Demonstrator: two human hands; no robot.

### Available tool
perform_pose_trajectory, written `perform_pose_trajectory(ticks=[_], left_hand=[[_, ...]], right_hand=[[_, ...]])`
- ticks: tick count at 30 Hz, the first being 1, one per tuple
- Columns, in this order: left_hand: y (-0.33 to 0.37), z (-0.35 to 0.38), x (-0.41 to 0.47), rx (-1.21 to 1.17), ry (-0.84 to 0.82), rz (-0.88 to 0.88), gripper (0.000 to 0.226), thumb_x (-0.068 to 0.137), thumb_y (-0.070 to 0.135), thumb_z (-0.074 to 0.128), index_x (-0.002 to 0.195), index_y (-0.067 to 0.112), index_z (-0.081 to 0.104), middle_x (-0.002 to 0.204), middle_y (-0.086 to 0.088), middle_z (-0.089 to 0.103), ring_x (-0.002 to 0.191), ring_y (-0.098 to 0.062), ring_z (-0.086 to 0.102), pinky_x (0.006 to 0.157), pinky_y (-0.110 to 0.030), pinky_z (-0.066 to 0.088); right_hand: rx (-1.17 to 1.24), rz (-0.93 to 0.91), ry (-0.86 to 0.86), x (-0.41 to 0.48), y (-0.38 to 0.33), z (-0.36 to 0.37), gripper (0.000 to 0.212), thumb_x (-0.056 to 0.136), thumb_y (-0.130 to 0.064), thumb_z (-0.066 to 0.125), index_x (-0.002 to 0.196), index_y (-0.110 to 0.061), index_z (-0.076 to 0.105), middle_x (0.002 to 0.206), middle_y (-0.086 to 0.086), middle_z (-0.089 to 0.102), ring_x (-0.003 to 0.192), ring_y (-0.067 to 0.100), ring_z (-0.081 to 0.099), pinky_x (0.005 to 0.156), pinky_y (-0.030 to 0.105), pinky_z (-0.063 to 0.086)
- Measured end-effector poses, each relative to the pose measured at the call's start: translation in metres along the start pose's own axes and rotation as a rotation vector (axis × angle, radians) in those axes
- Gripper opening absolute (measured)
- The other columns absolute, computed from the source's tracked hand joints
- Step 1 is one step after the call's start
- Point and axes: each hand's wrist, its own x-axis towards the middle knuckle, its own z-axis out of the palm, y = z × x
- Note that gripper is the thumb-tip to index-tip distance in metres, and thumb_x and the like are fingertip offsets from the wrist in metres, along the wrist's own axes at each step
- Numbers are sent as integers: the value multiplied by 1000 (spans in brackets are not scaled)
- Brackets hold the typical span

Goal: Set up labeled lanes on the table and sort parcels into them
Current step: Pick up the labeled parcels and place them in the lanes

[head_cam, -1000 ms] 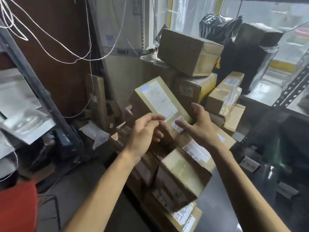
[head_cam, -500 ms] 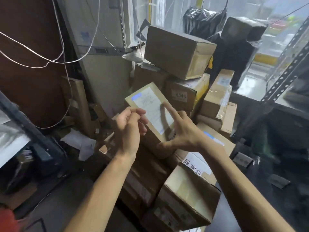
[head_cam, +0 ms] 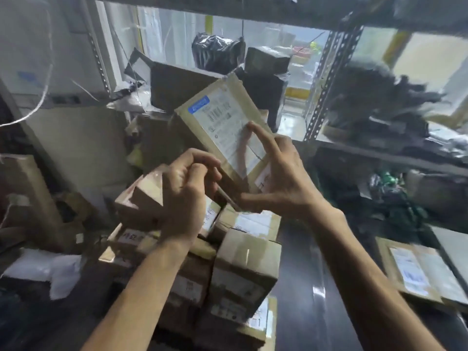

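Fingers of right hand point(head_cam: 281, 183) pinching tilted parcel point(head_cam: 222, 122), left hand point(head_cam: 187, 193) curled at its edge, grip unclear

One wide head-worn view looks forward and down, close over the left hand point(head_cam: 187, 196), right hand point(head_cam: 281, 183) and raised parcel point(head_cam: 222, 117).

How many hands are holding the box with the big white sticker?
2. The left hand grips the lower left edge of the cardboard parcel. The right hand pinches its lower right corner, with fingers lying on the front. No others show.
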Motion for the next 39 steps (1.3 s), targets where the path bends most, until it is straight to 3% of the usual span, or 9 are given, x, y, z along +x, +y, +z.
perform_pose_trajectory(ticks=[4,10,13,17,21,29,34,39], left_hand=[[-4,69,-24,-53,-131,-16,31,87,-1,40,74,13,65,60,3,58,55,-13,50,51,-21,42],[-17,200,-81,-126,-348,-102,31,82,9,42,67,23,64,57,4,58,54,-13,48,49,-24,39],[-24,267,-124,-127,-374,-141,25,81,10,42,68,17,61,57,4,56,53,-13,49,48,-22,41],[-29,342,-177,-165,-442,-212,22,85,8,40,70,11,57,57,3,52,54,-12,49,50,-23,44],[-35,396,-211,-149,-469,-249,32,94,-8,36,72,6,55,57,1,51,52,-7,48,49,-19,43],[-72,474,-225,-131,-582,-339,32,91,-7,36,70,9,54,56,1,51,51,-9,46,48,-22,41],[-105,520,-230,-85,-718,-460,32,93,-11,35,76,4,59,60,-5,54,49,-9,46,48,-19,40],[-154,542,-257,54,-717,-605,32,96,-8,36,82,6,62,67,-3,61,53,-13,52,45,-17,41]], right_hand=[[-57,154,78,-50,37,-51,121,58,-57,84,158,-44,17,139,13,40,129,32,42,106,54,43],[-100,406,216,-157,108,-126,121,50,-74,68,156,-51,14,140,9,37,130,29,41,108,54,43],[-140,511,226,-210,146,-162,122,48,-77,64,156,-52,11,143,10,34,131,29,38,110,54,42],[-212,618,211,-271,192,-202,120,60,-62,78,157,-50,7,147,12,31,134,31,36,113,52,38],[-227,667,207,-314,231,-231,121,65,-55,83,157,-49,4,146,10,29,133,30,35,111,49,38],[-218,817,226,-344,301,-250,121,65,-58,80,156,-49,1,146,10,28,135,30,34,113,47,37],[-168,994,206,-370,344,-251,121,65,-64,80,156,-50,0,143,9,31,133,30,36,111,48,39],[-53,1209,102,-413,378,-228,119,68,-67,78,157,-45,2,140,11,32,133,34,36,110,49,37]])
